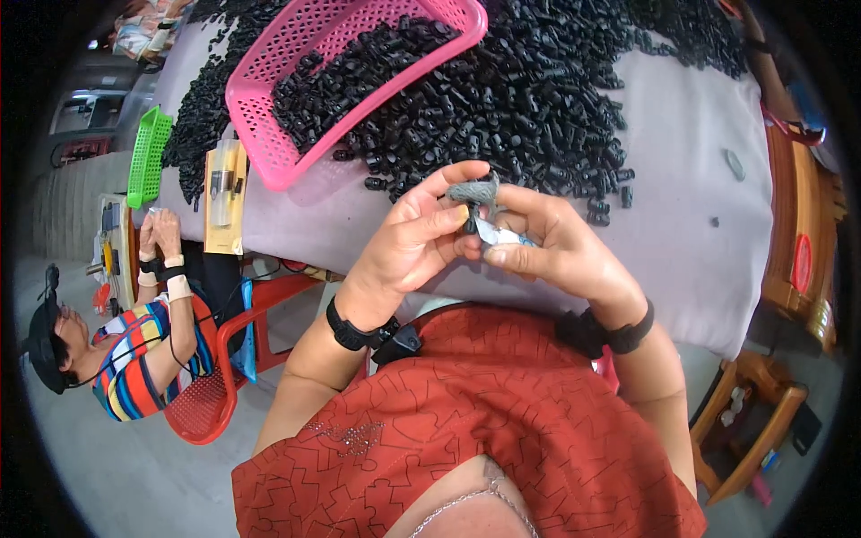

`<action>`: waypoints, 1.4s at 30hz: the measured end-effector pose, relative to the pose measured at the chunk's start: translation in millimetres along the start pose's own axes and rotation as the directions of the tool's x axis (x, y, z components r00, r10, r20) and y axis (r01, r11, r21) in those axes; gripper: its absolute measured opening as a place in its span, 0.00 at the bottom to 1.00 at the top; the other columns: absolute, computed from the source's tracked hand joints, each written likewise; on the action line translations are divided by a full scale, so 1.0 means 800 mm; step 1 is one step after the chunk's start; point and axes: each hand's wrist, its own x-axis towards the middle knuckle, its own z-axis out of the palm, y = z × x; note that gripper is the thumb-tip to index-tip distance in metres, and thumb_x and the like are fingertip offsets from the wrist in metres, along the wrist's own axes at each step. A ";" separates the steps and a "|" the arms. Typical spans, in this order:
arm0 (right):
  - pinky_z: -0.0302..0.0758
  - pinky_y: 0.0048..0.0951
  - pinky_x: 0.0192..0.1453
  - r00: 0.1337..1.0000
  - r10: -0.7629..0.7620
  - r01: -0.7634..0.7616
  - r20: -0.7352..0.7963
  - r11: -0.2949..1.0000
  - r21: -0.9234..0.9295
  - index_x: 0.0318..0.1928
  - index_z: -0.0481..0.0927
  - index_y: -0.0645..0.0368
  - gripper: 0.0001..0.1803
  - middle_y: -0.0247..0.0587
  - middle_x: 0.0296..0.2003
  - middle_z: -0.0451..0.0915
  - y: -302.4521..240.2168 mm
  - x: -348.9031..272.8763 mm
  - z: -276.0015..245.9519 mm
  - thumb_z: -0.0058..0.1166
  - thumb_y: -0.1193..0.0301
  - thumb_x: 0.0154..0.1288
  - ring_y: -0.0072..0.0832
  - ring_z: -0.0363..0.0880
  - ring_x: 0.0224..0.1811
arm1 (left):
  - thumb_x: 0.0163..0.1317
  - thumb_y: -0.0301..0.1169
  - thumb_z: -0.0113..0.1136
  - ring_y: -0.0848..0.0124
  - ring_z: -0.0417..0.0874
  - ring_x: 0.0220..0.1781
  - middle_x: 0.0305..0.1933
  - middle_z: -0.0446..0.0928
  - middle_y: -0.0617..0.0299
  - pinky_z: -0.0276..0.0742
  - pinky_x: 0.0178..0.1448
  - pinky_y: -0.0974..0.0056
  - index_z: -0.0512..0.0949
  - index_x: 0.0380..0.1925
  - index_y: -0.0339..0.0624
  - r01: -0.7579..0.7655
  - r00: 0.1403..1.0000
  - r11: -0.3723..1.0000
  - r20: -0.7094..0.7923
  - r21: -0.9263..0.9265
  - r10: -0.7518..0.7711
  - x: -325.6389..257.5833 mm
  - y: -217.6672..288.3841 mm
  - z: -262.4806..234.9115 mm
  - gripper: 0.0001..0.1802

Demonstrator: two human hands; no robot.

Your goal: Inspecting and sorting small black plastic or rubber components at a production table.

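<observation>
My left hand (404, 238) pinches a small black plastic piece (471, 220) between thumb and fingers. Above it, a fuzzy grey wad of cord or cloth (473, 190) rests between the fingertips of both hands. My right hand (556, 242) is closed on a white wrapped bit with blue marks (504, 236), whose pointed end touches the black piece. Just beyond my fingers lies a big heap of similar small black plastic pieces (529, 99). Exactly how the cord meets the black piece is hidden by my fingers.
A pink perforated basket (300, 170) holding black pieces stands tilted on the cloth-covered table (664, 224). A green basket (148, 157) and a yellow tray (222, 238) are at the left. A seated person (143, 359) works there near a red chair (202, 408). Wooden furniture (794, 197) stands right.
</observation>
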 end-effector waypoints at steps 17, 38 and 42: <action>0.56 0.15 0.23 0.951 -0.027 0.029 -0.307 1.000 0.002 0.57 0.74 0.63 0.18 0.23 0.23 0.68 0.012 -0.023 -0.022 0.54 0.73 0.68 0.10 0.60 0.21 | 0.63 0.22 0.59 0.77 0.80 0.42 0.46 0.79 0.62 0.75 0.45 0.73 0.76 0.53 0.36 -0.229 0.670 0.064 0.110 0.971 0.734 -0.022 0.107 0.006 0.17; 0.70 0.24 0.44 0.949 -0.091 0.019 -0.302 0.972 -0.233 0.42 0.77 0.67 0.10 0.30 0.34 0.75 0.028 -0.019 -0.009 0.58 0.74 0.63 0.16 0.68 0.39 | 0.55 0.23 0.64 0.75 0.71 0.27 0.33 0.73 0.63 0.70 0.33 0.70 0.80 0.39 0.38 0.055 0.845 -0.259 0.093 0.964 0.526 -0.017 0.047 -0.034 0.11; 0.71 0.25 0.45 0.941 -0.116 0.013 -0.317 0.951 -0.308 0.44 0.77 0.68 0.11 0.32 0.34 0.75 0.021 -0.018 -0.001 0.58 0.74 0.63 0.17 0.69 0.41 | 0.62 0.20 0.58 0.76 0.79 0.35 0.37 0.76 0.66 0.77 0.41 0.74 0.80 0.42 0.35 -0.084 0.791 0.055 0.033 0.995 0.611 -0.016 0.052 -0.042 0.09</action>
